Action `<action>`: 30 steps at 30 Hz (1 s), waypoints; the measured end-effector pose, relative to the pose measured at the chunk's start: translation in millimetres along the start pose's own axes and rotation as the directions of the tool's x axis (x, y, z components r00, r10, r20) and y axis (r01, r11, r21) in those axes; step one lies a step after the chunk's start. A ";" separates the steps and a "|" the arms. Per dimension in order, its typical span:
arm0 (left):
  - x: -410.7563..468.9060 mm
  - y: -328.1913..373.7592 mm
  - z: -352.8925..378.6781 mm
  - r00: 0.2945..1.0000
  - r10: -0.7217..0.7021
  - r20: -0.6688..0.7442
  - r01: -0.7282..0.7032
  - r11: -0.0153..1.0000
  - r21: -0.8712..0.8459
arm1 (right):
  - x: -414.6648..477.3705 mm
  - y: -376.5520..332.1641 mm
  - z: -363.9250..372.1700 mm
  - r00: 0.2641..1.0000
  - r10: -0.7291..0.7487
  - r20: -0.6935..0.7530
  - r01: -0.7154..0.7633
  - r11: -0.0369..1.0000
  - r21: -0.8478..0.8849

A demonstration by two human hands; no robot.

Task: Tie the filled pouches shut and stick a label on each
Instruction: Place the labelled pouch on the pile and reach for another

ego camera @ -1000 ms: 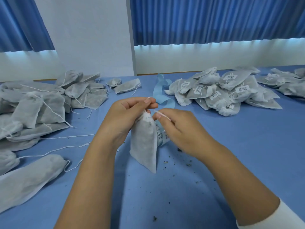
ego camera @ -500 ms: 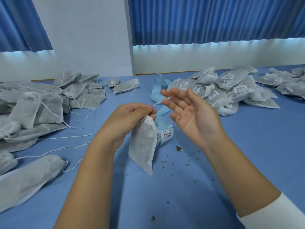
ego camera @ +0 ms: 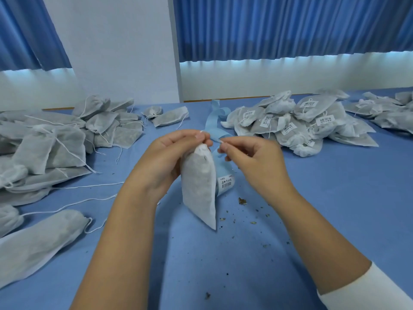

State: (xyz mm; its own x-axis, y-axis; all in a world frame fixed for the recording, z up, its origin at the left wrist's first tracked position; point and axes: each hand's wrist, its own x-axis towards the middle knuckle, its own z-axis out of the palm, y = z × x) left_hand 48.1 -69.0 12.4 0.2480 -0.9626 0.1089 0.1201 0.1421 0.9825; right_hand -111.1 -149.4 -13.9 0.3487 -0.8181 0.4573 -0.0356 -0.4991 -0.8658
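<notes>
Blue curtains and a pale wall are seen behind a blue desk (ego camera: 335, 209). At its left a heap of unlabelled pouches (ego camera: 55, 148) is spread, many with drawstrings lying loose, so a large share of the work is judged to be left.

At the middle, one filled pouch (ego camera: 199, 186) is held upright above the desk by the left hand (ego camera: 169, 159), whose fingers are clamped round its gathered neck. A white drawstring (ego camera: 221, 141) is pinched between thumb and forefinger of the right hand (ego camera: 254, 162), just beside that neck. The knot is judged to be in the making, and no label is seen on this pouch.

Behind it a roll of labels (ego camera: 225, 184) lies on the desk, partly hidden, with its blue backing strip (ego camera: 214, 121) trailing away. At the right a pile of tied, labelled pouches (ego camera: 290, 126) is stacked, so that part is judged done.
</notes>
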 end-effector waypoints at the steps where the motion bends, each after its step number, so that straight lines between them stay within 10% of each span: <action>1: 0.1 0.5 -0.3 1.000 0.011 -0.025 -0.011 1.000 -0.022 | -2.1 0.7 2.0 0.999 -0.013 0.029 0.015 0.998 -0.060; 18: -3.4 -2.6 1.5 0.997 -0.070 0.044 0.035 0.838 0.544 | -2.1 0.1 -13.6 0.911 -0.332 0.244 0.403 0.839 -0.365; 30: -1.4 -3.9 10.9 0.996 -0.081 -0.025 0.084 0.932 0.352 | -4.9 0.3 -0.3 0.993 -0.017 -0.114 -0.003 0.985 -0.170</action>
State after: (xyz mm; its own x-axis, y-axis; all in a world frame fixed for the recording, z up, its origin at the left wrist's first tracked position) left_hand 36.8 -70.7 10.1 0.2619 -0.9647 0.0256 -0.2052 -0.0298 0.9783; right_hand -113.1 -145.6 -16.3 0.2399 -0.8370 0.4918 -0.1951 -0.5378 -0.8202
